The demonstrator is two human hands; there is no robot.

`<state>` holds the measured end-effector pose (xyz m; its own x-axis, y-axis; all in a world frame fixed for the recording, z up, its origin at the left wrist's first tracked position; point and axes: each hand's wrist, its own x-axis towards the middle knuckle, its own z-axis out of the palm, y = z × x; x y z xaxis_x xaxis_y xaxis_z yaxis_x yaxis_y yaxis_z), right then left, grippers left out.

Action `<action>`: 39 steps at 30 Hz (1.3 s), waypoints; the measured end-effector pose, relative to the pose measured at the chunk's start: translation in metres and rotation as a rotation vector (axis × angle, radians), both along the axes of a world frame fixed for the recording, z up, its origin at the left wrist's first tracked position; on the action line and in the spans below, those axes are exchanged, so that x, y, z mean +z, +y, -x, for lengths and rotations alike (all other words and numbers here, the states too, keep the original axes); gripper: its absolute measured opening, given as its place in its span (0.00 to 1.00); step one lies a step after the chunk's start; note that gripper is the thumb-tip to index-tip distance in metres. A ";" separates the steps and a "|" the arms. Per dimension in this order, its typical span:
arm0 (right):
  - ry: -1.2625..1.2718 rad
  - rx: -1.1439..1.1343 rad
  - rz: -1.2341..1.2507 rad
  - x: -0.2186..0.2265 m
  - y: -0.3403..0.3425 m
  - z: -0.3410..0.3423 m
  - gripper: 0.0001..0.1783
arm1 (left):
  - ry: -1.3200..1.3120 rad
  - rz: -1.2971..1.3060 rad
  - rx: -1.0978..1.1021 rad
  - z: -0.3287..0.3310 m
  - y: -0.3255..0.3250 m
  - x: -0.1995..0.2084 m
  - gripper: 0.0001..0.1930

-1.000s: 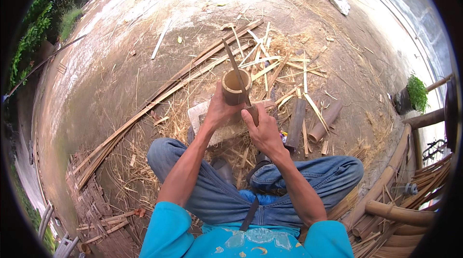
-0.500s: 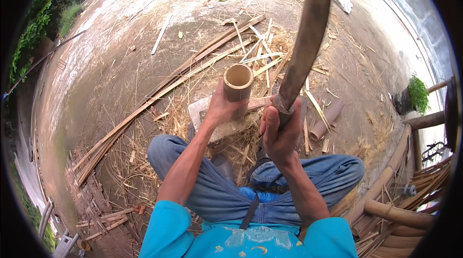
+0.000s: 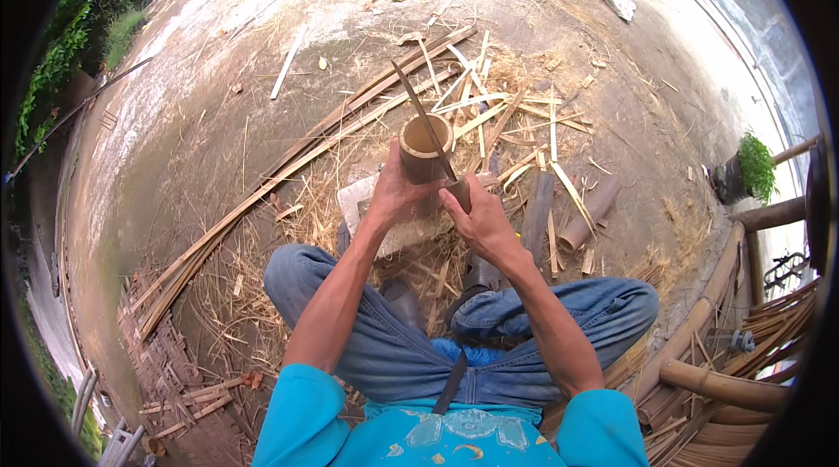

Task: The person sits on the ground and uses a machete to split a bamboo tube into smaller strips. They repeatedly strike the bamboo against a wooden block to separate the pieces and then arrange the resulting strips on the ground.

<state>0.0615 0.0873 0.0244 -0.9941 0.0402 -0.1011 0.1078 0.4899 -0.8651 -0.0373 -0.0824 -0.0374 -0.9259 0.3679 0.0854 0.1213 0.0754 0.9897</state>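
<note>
My left hand [image 3: 404, 192] is wrapped round a hollow bamboo tube [image 3: 422, 163], which stands upright with its open end toward me. In my right hand [image 3: 483, 224] is the handle of a machete [image 3: 423, 113]. Its long dark blade slants up and to the left, edge-on, across the right rim of the tube. Whether the edge has cut into the bamboo, I cannot tell. Beneath the tube is a pale block [image 3: 398, 240], partly covered by my hands and the tube; the tube's lower end is hard to make out.
Long bamboo strips [image 3: 297, 152] run diagonally on the left. Split pieces [image 3: 476, 109] and shavings lie beyond the block. A brown bamboo length [image 3: 591, 214] rests to the right, near my bent knee. Bamboo poles [image 3: 721, 390] and a potted plant [image 3: 756, 170] are at the far right.
My right hand has brought the machete down and left, from raised upright to lying across the tube's rim. My left hand and the tube have hardly moved.
</note>
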 end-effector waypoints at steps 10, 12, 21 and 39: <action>0.198 -0.002 -0.434 -0.013 0.004 0.006 0.22 | -0.020 0.096 0.082 -0.008 0.002 0.014 0.39; 0.278 0.011 -0.426 -0.018 0.013 0.011 0.22 | -0.030 0.140 0.121 -0.004 0.009 0.012 0.40; -0.004 0.102 -0.148 0.020 0.029 0.004 0.25 | 0.065 0.081 0.078 -0.011 0.012 0.002 0.37; -0.212 0.240 -0.294 0.066 0.036 0.011 0.29 | 0.083 0.196 0.086 -0.016 0.006 0.001 0.38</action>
